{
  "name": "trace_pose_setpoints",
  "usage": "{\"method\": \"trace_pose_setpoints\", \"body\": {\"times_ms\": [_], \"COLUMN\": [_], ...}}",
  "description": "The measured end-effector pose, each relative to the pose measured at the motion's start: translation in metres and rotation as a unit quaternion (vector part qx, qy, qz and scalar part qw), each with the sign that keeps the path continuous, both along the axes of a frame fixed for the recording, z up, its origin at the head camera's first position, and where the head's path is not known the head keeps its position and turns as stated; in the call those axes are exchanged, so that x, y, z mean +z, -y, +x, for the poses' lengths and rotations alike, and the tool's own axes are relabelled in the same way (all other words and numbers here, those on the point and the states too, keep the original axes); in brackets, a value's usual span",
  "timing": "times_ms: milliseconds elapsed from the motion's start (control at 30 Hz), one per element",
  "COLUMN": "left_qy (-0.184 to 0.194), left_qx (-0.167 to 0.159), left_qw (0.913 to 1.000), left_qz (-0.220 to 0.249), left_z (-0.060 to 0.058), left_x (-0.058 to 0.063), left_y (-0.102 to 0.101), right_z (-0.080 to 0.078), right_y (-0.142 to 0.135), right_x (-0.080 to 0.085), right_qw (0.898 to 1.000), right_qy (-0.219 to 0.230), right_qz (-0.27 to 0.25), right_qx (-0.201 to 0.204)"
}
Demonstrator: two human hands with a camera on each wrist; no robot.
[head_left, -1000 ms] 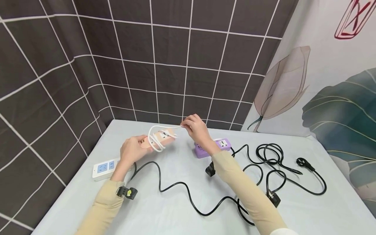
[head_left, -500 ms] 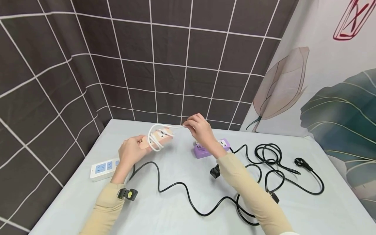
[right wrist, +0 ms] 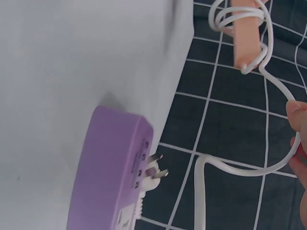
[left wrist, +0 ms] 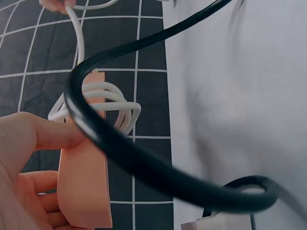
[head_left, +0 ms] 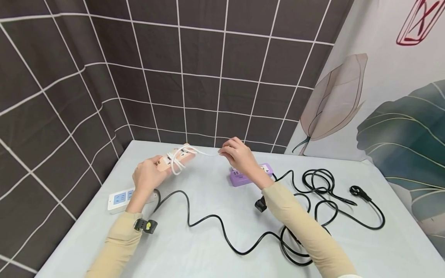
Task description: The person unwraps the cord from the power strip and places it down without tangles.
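My left hand grips one end of a peach power strip, raised over the back left of the table. Loops of white cord are wound round the strip's far half. With thumb and fingertips, my right hand pinches a length of that cord, which runs between the two hands. From the pinch the cord hangs down in the right wrist view. Below my right wrist a purple power strip lies on the table, partly hidden by the forearm in the head view. A white plug with metal prongs shows beside it.
A white power strip with blue sockets lies under my left forearm. Its black cord snakes across the table to the right. More black cord lies coiled at the right, near a black plug. A tile-patterned sheet hangs behind.
My left hand has moved left with the peach power strip, whose far end has risen slightly. My right hand has shifted a little right and down, still pinching the white cord.
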State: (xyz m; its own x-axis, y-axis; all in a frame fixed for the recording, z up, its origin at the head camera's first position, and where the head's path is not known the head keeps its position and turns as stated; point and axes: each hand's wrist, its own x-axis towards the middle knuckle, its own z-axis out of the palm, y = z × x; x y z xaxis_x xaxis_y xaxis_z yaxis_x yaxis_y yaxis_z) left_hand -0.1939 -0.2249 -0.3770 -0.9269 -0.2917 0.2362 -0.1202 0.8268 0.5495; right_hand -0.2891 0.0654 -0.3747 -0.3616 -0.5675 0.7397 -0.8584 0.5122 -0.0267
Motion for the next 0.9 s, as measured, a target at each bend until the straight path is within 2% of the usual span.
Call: {"method": "trace_pose_setpoints", "body": {"times_ms": [267,567,900], "left_qy": [-0.014,-0.031,-0.027], "left_qx": [0.024,0.024,0.024], "left_qw": [0.9995,0.9992,0.9993], "left_qz": [0.014,0.013,0.008], "left_z": [0.003,0.004,0.004], "left_x": [0.005,0.009,0.009], "left_y": [0.001,-0.002,-0.005], "right_z": [-0.007,-0.014,-0.011], "right_y": [-0.009,-0.01,0.003], "right_x": [-0.01,-0.022,-0.019], "right_qw": [1.0,0.999,0.99], "right_qy": [0.022,0.038,0.112], "right_qz": [0.018,0.027,0.081], "right_qx": [-0.001,-0.014,-0.028]}}
